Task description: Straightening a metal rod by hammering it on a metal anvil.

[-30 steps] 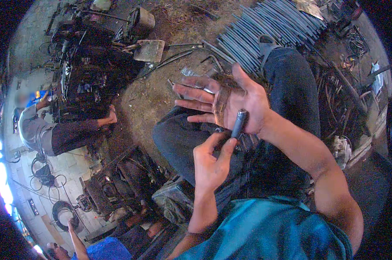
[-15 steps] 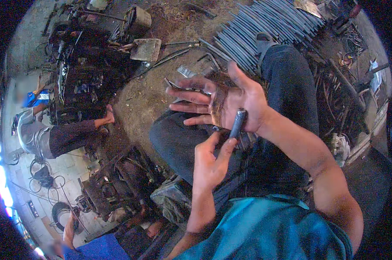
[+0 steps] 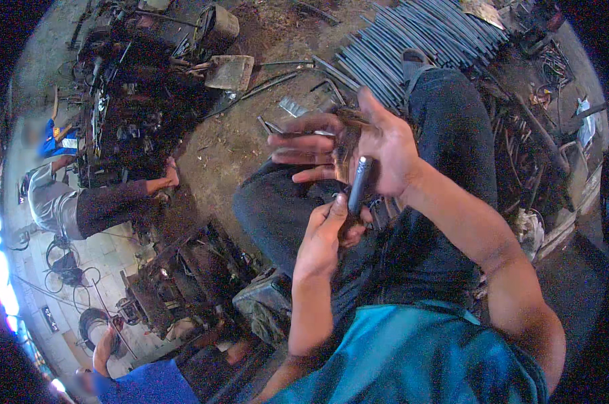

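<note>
My left hand (image 3: pixel 320 237) is closed around a short dark metal rod (image 3: pixel 360 187), its thumb laid along the side. The rod tilts up, and its pale, shiny end lies in front of my right palm; whether they touch I cannot tell. My right hand (image 3: pixel 390 151) is open, palm up, with the thumb raised and blurred fingers stretched to the left. A brown, shiny band or stain crosses that palm below the fingers. Behind my left hand, several short grey metal pieces (image 3: pixel 385 212) show partly between my legs.
A pile of long grey rods (image 3: pixel 419 37) lies on the dirt floor ahead. Dark machinery (image 3: pixel 126 128) stands at the left, beside a seated person (image 3: pixel 52 202). Another person in blue (image 3: pixel 150 384) works at the lower left. Scrap metal (image 3: pixel 520 145) lies to the right.
My left hand has moved slightly left, and the rod now stands more upright with more of it showing. The fingers of my right hand have shifted a little to the right.
</note>
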`<action>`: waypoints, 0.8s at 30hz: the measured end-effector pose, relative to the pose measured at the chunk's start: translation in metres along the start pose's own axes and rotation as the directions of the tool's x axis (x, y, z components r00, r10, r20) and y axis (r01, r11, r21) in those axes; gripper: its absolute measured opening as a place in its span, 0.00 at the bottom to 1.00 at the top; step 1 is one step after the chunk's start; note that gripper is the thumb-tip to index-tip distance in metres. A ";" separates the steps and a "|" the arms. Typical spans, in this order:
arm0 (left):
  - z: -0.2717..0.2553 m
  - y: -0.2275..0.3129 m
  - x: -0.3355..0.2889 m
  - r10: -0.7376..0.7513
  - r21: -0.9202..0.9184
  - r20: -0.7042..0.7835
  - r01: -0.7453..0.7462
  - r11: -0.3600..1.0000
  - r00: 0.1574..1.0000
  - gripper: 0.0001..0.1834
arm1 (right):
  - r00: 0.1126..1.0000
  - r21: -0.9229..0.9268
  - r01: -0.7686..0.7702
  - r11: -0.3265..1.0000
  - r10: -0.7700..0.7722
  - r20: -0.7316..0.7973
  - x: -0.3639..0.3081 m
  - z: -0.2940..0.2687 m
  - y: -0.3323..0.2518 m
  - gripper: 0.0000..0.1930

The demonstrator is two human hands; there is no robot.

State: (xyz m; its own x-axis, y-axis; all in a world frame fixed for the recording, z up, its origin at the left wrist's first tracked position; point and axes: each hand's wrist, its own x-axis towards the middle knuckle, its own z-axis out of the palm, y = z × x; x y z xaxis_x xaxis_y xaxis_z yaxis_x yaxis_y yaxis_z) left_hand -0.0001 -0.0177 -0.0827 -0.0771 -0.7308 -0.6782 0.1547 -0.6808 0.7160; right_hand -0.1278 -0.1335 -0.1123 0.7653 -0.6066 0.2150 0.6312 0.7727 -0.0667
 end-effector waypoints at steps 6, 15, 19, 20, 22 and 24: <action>-0.023 0.063 -0.018 0.445 -0.662 0.038 -0.311 0.682 0.895 0.26 | 0.985 -0.176 0.002 0.984 -0.033 -0.171 0.000 -0.032 -0.008 0.42; -0.076 0.078 -0.017 0.510 -0.808 -0.470 -0.583 0.080 0.721 0.22 | 0.989 0.249 -0.148 0.957 0.144 0.033 -0.003 -0.006 -0.010 0.47; -0.079 0.066 -0.009 0.432 -0.775 -0.555 -0.630 0.040 0.711 0.22 | 0.989 0.226 -0.144 0.963 0.137 0.048 -0.001 -0.005 -0.010 0.48; -0.079 0.064 -0.007 0.431 -0.775 -0.555 -0.630 0.041 0.711 0.22 | 0.989 0.162 -0.142 0.977 0.136 0.049 -0.001 -0.006 -0.010 0.48; -0.079 0.063 -0.003 0.358 -0.779 -0.594 -0.626 -0.033 0.721 0.23 | 0.979 0.103 -0.200 0.974 0.202 -0.012 0.000 -0.011 -0.008 0.47; -0.075 0.065 0.003 0.338 -0.779 -0.600 -0.626 -0.041 0.725 0.23 | 0.961 0.042 -0.258 0.965 0.261 -0.087 -0.002 -0.013 -0.009 0.46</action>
State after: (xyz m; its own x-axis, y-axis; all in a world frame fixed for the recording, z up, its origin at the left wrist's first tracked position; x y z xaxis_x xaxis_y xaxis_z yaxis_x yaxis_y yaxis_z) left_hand 0.0839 -0.0602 -0.0502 0.5878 -0.7297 -0.3492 0.8089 0.5242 0.2661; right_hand -0.1332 -0.1419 -0.1249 0.9114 -0.3980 0.1046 0.4066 0.9102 -0.0793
